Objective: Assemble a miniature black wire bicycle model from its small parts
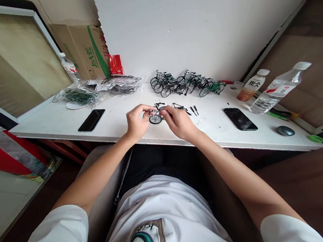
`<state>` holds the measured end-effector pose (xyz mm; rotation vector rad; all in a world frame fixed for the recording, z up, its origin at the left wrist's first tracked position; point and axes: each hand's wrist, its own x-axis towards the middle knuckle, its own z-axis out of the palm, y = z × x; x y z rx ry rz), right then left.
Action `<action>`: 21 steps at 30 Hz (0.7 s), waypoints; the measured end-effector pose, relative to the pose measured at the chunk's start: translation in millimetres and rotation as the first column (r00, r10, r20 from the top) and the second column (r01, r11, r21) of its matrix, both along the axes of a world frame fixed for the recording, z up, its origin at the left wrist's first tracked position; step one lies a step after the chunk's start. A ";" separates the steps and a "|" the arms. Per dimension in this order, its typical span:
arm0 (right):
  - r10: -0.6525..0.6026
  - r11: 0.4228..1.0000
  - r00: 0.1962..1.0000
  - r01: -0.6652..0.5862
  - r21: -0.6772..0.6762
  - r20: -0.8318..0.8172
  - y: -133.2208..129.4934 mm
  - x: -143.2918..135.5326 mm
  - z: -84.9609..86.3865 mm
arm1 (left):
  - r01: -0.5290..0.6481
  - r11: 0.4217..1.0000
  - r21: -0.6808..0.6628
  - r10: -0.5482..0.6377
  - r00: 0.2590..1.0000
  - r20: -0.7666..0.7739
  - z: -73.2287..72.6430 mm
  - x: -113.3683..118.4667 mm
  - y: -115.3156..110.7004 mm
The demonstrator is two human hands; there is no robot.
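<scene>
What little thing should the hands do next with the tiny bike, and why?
I'd have the left hand steady the tiny bike while the right hand presses gently. Both hands' fingertips are at it, and its parts look thin, so a soft push is probably safest.

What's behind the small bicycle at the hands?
Farther back on the table, a cluster of model bicycles stands before the white wall. The left hand and right hand partly cover the small bicycle; the table directly behind them cannot be seen.
</scene>
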<state>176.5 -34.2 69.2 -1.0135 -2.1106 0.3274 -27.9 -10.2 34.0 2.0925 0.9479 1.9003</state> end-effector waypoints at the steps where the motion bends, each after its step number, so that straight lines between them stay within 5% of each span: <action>1: -0.014 0.994 0.995 0.003 0.112 0.102 0.1 1.1 -1.0 | 0.015 1.000 -0.024 -0.015 1.000 0.023 1.1 0.0 -0.1; 4: -0.114 0.950 0.947 0.015 0.312 0.301 2.4 5.2 -3.7 | 0.057 0.995 -0.080 -0.051 0.996 0.076 2.3 0.8 0.1; 7: -0.136 0.952 0.934 0.031 0.304 0.331 4.7 6.7 -6.6 | 0.078 0.991 -0.107 -0.067 0.992 0.107 0.1 3.0 -0.1; 11: 0.020 0.997 0.993 -0.028 0.067 0.114 2.6 2.0 -8.4 | 0.042 0.995 -0.094 -0.032 0.994 0.106 -4.6 5.6 -2.1; 14: 0.143 0.959 0.966 -0.190 -0.209 -0.217 -1.2 -2.4 -5.5 | -0.009 1.000 -0.022 0.010 0.998 0.062 -6.2 5.8 -4.2; 16: 0.130 0.811 0.882 -0.358 -0.464 -0.453 -3.1 -3.2 -1.2 | -0.030 0.998 0.057 0.028 0.999 0.040 -5.9 5.2 -4.8; 18: 0.038 0.556 0.783 -0.532 -0.638 -0.620 -3.6 -2.1 4.0 | -0.025 0.990 0.136 0.023 1.000 0.019 -4.8 4.0 -4.3; 20: -0.052 0.357 0.719 -0.635 -0.685 -0.693 -2.5 -0.1 8.6 | -0.002 0.982 0.190 0.002 1.000 -0.001 -2.9 2.7 -3.1; 21: -0.078 0.309 0.702 -0.658 -0.687 -0.708 -1.7 0.7 10.2 | 0.011 0.980 0.200 -0.007 1.000 -0.016 -1.7 2.0 -2.5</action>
